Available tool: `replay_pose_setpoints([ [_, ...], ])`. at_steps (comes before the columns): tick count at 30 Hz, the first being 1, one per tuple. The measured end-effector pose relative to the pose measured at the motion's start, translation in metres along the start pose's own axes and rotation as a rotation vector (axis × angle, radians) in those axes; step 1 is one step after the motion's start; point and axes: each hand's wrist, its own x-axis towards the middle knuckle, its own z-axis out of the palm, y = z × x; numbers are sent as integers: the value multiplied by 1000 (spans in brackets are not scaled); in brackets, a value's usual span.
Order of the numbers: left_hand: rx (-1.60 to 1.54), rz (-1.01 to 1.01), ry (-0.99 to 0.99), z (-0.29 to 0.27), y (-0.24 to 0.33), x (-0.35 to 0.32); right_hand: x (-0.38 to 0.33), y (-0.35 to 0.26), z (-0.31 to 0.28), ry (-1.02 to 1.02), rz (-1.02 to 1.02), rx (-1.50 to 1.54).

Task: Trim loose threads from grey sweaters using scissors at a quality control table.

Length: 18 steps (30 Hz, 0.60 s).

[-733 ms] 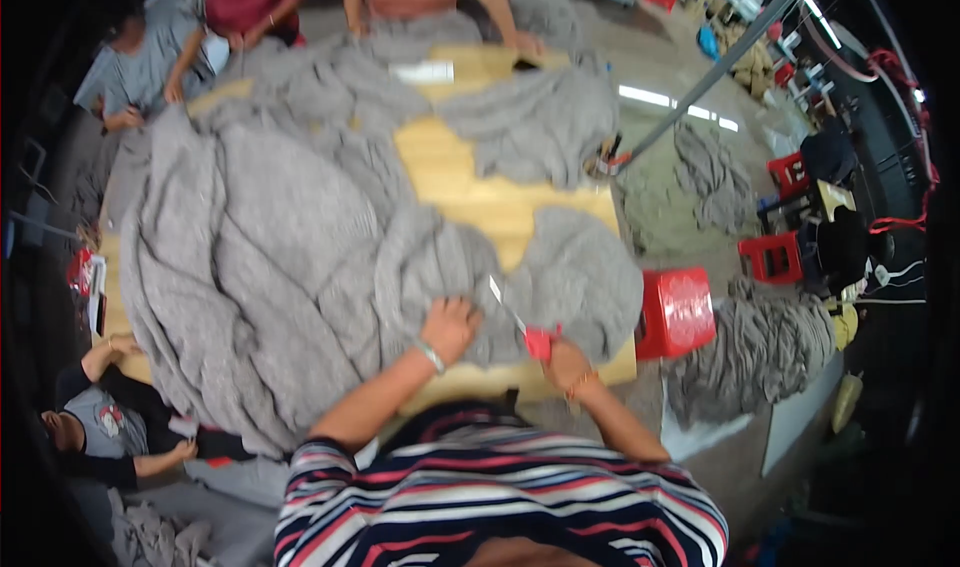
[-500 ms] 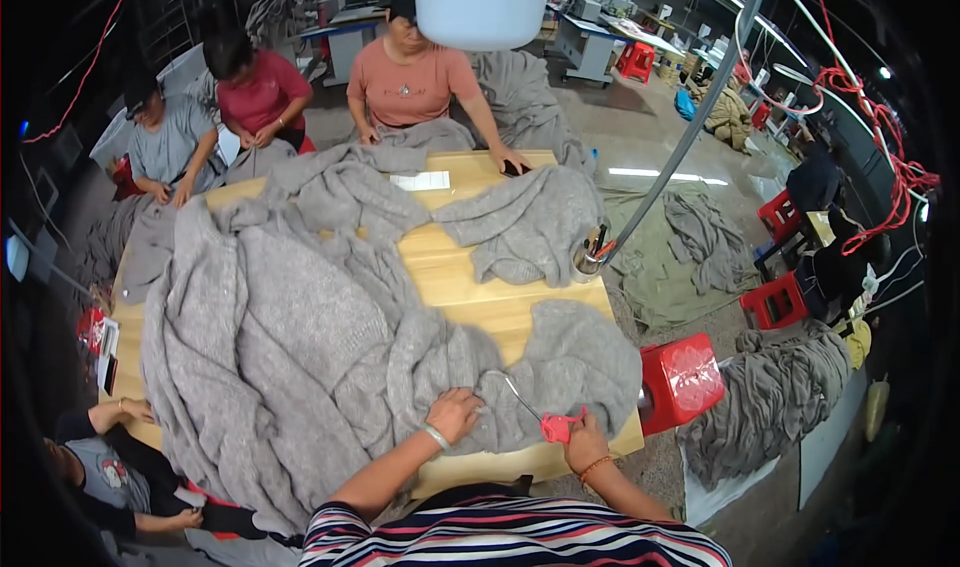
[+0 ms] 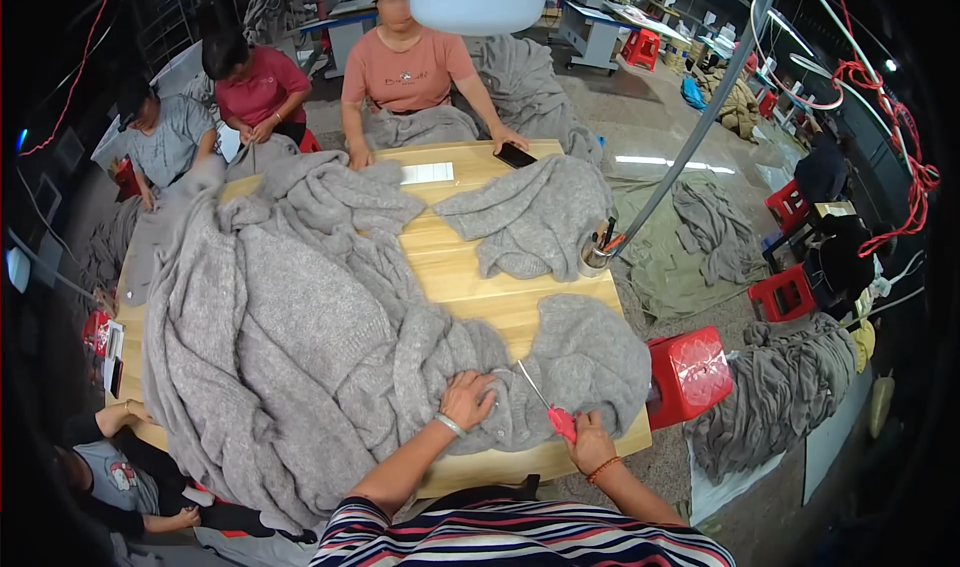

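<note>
My right hand (image 3: 593, 442) is closed round the pink handle of a tool with a long thin metal shaft (image 3: 562, 422). Its shaft points up and left over the grey knit garment (image 3: 590, 352) at the table's near right; the exact kind of tool is unclear. To its left, my left hand (image 3: 467, 399) rests on bunched grey knit with the fingers spread. This knit adjoins a large heap of grey fuzzy knitwear (image 3: 300, 317) covering the table's left side.
The wooden table (image 3: 455, 287) also carries another knit piece (image 3: 540, 212), a tool cup (image 3: 596, 257) and a black phone (image 3: 515, 155) under a co-worker's hand. Several people sit along the far and left sides. A red stool (image 3: 690, 372) stands by the right edge.
The tool's shaft has swung more upright and shifted slightly right. My left hand's fingers have spread. Across the table, the co-worker's hand has drawn back, showing more of the phone.
</note>
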Motion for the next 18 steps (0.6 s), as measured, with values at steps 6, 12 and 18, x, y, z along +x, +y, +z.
replay_pose_setpoints([
  [6,21,45,-42,12,-4,-11,6,-25,-24,-138,64,119],
  [12,103,-80,404,-173,37,-23,22,-51,-30,-63,-219,240],
  [18,-1278,-112,1244,-483,-63,-133,44,-77,-32,-233,-267,178],
])
